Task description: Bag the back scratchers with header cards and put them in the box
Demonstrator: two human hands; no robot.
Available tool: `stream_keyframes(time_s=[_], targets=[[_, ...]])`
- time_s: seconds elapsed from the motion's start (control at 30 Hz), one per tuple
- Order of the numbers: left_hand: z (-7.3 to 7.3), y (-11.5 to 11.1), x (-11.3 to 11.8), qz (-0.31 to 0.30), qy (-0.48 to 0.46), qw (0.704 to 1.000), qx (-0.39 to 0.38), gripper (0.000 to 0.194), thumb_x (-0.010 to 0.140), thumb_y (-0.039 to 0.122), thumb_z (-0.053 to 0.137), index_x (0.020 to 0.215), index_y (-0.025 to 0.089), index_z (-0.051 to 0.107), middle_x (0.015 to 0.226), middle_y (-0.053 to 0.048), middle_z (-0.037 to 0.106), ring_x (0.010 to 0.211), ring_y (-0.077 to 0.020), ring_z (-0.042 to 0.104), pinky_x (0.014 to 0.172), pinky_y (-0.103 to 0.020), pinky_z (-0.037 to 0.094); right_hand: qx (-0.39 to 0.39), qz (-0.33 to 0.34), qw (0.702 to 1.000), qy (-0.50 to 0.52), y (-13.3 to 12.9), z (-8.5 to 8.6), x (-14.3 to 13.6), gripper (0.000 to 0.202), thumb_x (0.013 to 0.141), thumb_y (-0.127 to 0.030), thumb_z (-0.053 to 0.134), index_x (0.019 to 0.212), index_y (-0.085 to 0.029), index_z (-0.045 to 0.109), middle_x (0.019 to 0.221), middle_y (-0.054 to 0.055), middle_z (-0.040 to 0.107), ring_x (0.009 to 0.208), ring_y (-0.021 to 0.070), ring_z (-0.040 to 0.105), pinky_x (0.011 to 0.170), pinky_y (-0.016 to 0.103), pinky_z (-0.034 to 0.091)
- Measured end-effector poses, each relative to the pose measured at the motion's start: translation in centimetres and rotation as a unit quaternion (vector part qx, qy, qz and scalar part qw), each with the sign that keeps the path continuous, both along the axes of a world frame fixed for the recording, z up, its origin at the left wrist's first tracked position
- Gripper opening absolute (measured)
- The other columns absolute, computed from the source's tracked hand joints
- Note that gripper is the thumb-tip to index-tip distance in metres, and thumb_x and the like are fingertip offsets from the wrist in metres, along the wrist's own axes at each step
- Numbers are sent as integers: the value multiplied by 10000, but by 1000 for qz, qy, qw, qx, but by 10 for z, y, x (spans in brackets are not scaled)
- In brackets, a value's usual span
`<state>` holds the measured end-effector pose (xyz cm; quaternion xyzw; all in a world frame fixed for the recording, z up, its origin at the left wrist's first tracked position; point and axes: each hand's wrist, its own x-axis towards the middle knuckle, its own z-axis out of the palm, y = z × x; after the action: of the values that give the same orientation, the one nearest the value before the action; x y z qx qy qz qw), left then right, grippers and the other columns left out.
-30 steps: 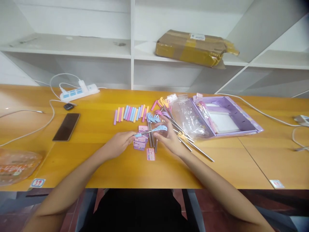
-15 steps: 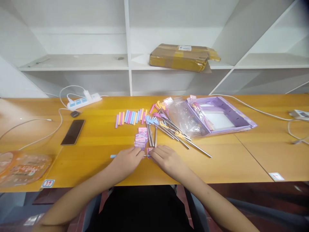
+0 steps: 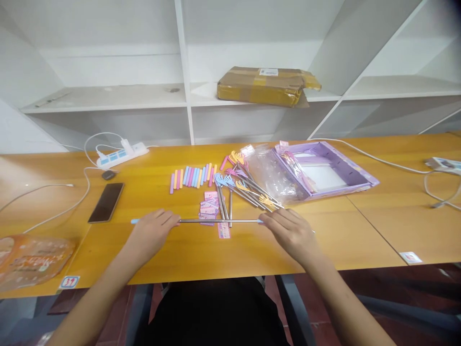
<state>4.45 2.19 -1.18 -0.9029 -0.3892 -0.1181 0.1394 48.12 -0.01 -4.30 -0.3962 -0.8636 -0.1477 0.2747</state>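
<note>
A long thin metal rod (image 3: 219,221) stretches level between my hands. My left hand (image 3: 156,230) is closed round its left end, where a light blue handle tip sticks out. At the other end my right hand (image 3: 290,233) grips it, with a bit of light blue showing at the fingers; the rest of that end is hidden. Beneath the rod lie small pink and purple cards (image 3: 209,207). Several metal sticks with hand-shaped ends (image 3: 225,180) in blue, yellow and pink lie just behind. Coloured tubes (image 3: 192,177) stand in a row to their left.
At the back right are a purple box (image 3: 360,166) and clear plastic bags (image 3: 272,175). A phone (image 3: 106,203), a power strip (image 3: 122,155) with cables and an orange plastic package (image 3: 36,259) are on the left. A taped carton (image 3: 261,86) sits on the shelf.
My hands have moved apart, the left one leftward and the right one rightward. A long length of metal rod now shows between them. The camera view has shifted slightly.
</note>
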Motion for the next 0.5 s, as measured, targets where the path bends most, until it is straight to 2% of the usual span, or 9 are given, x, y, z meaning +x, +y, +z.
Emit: stream_keyframes(time_s=[0.13, 0.2, 0.27, 0.4, 0.5], targets=[[3, 4, -47, 22, -27, 999, 17, 301, 1129, 226, 427, 1066, 197, 719, 956, -77, 724, 900, -252, 657, 836, -382, 507, 43, -32, 999, -6, -7, -10, 61, 322, 1046, -57, 558, 1285, -229, 688, 911, 60, 769, 848, 207, 664, 818, 365, 453], [-3, 5, -73, 33, -47, 998, 8, 315, 1117, 199, 417, 1060, 205, 726, 985, -79, 744, 948, -249, 682, 897, -384, 527, 69, -50, 996, -2, -12, -18, 92, 353, 1025, -34, 556, 1279, -242, 686, 947, 56, 794, 871, 212, 685, 828, 367, 467], [-15, 5, -95, 29, -62, 998, -7, 316, 1104, 204, 433, 1025, 215, 739, 946, -72, 749, 929, -247, 694, 871, -374, 538, 82, -64, 995, 3, -17, -29, 117, 362, 1011, -23, 549, 1252, -255, 688, 946, 38, 804, 856, 214, 687, 818, 364, 478], [-45, -3, -112, 67, -61, 995, -52, 368, 1127, 346, 425, 1056, 215, 762, 1016, -88, 785, 960, -267, 726, 907, -408, 560, 17, -93, 995, 29, -26, -49, 132, 272, 1031, -86, 550, 1185, -252, 702, 945, 36, 794, 846, 210, 701, 822, 346, 512], [-56, -10, -110, 94, -59, 991, -71, 464, 1126, 524, 416, 1059, 219, 760, 1049, -92, 795, 961, -277, 746, 893, -407, 577, -33, -133, 989, 56, -31, -60, 133, 130, 1046, -234, 608, 1138, -243, 700, 1000, 54, 777, 865, 206, 726, 795, 323, 529]])
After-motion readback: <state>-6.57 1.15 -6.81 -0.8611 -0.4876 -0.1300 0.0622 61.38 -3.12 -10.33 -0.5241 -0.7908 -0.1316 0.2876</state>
